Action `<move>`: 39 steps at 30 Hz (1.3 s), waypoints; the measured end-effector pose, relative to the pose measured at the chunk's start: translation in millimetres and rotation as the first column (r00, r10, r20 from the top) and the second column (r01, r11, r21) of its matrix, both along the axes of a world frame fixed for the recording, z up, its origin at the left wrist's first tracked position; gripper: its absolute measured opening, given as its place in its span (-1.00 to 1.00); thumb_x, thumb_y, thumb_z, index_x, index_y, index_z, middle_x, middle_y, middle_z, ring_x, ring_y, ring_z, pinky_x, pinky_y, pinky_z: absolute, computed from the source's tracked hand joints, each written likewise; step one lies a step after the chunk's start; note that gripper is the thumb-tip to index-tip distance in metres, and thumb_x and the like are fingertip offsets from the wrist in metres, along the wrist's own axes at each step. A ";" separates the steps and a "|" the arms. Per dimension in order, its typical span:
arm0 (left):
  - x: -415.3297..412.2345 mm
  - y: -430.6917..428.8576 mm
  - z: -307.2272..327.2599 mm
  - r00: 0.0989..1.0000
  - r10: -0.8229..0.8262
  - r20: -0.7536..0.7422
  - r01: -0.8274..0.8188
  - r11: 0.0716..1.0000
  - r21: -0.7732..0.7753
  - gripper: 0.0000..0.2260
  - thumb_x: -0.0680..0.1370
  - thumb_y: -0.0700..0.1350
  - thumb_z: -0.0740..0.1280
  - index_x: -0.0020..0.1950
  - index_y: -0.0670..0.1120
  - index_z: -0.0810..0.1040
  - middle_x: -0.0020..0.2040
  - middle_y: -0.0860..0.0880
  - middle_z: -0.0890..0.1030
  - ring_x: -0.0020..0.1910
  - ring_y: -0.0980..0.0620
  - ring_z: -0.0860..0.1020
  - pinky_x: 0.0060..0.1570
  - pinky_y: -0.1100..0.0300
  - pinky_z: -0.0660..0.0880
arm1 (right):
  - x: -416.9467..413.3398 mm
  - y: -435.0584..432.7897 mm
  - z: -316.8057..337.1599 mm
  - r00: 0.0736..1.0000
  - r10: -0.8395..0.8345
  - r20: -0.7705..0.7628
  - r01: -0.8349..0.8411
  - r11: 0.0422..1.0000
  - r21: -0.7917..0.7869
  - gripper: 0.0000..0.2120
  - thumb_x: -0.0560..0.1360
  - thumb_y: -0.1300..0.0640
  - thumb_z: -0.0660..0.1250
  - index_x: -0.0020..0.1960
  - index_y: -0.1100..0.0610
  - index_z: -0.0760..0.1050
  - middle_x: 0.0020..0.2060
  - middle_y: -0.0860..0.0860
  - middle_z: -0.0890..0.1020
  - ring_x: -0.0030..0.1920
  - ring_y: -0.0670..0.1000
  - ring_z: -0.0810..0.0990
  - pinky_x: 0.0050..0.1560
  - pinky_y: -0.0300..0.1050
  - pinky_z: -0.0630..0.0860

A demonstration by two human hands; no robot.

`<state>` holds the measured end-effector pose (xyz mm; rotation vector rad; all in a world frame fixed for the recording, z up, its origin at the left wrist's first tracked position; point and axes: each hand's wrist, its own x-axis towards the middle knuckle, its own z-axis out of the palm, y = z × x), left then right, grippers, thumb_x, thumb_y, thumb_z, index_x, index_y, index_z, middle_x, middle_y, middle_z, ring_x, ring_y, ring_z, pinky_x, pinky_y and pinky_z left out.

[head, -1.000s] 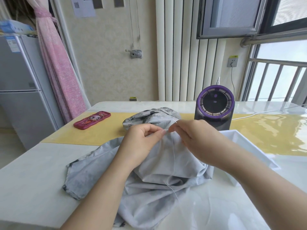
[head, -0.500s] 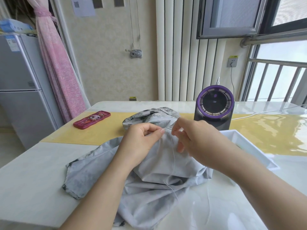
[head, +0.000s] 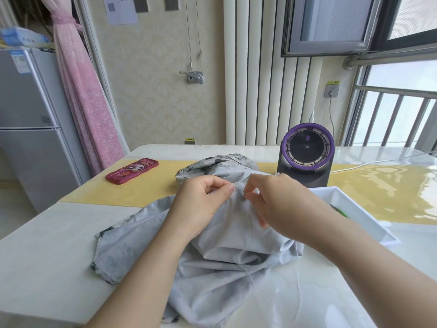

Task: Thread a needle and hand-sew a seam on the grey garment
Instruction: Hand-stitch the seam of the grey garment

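Moved: right hand [head: 281,204] has dipped slightly, beside left hand [head: 203,200] | Grip: left pinches grey garment [head: 212,268] fold at frame centre; right pinches white thread [head: 247,223], needle not discernible | Progress: threading seems done, seam underway, more stitches remain

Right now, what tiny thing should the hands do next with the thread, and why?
Probably the right hand should pull the thread up and away until the loose part is snug. The left hand pinches a fold of the grey garment, the right hand pinches the thread's top end just beside it, and the thread hangs slack down the cloth.
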<state>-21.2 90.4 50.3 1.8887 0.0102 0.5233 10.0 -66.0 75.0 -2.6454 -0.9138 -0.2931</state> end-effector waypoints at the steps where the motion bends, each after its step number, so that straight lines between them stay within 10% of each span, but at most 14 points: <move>1: -0.2 -0.1 0.0 1.000 0.001 0.004 -0.001 1.000 0.004 -0.88 0.50 -0.18 0.40 -0.23 -0.01 0.62 -0.40 0.15 0.61 -0.42 0.33 0.48 -0.32 0.49 0.38 | 0.0 0.4 0.0 1.000 -0.003 -0.001 0.003 1.000 -0.002 -0.84 0.60 0.02 0.06 0.02 -0.04 0.41 -0.26 0.00 0.58 -0.07 0.10 0.55 -0.06 0.02 0.52; 18: 4.1 -10.5 -16.8 0.875 0.143 0.462 -0.377 0.801 0.466 -0.84 0.46 0.01 0.29 -0.17 0.00 0.63 -0.25 0.10 0.65 -0.24 0.01 0.61 -0.22 0.04 0.51 | 6.6 18.5 -4.0 0.997 -0.067 -0.027 0.068 0.996 0.048 -0.80 0.57 0.10 0.07 0.10 0.09 0.42 -0.25 0.04 0.63 -0.01 0.13 0.52 0.04 -0.02 0.48; 27: 9.0 -6.4 -12.0 0.982 0.106 0.156 -0.066 0.968 -0.242 -0.88 0.52 -0.22 0.36 -0.16 -0.03 0.61 -0.28 0.17 0.65 -0.23 0.33 0.57 -0.12 0.49 0.43 | 2.3 2.0 -0.6 0.972 0.232 -0.036 -0.192 0.876 0.443 -0.77 0.50 0.22 0.28 -0.19 -0.09 0.37 -0.30 -0.11 0.63 -0.38 -0.19 0.53 -0.28 -0.30 0.42; 39: 11.9 -7.8 -10.5 0.990 0.043 0.135 0.000 0.952 -0.305 -0.91 0.52 -0.19 0.36 -0.16 -0.08 0.62 -0.28 0.08 0.67 -0.21 0.20 0.59 -0.07 0.37 0.48 | 11.3 -1.1 -11.6 0.879 0.394 0.268 -0.460 0.847 0.264 -0.92 0.43 0.08 0.38 -0.08 -0.01 0.58 -0.29 -0.24 0.52 -0.35 -0.25 0.43 -0.24 -0.30 0.45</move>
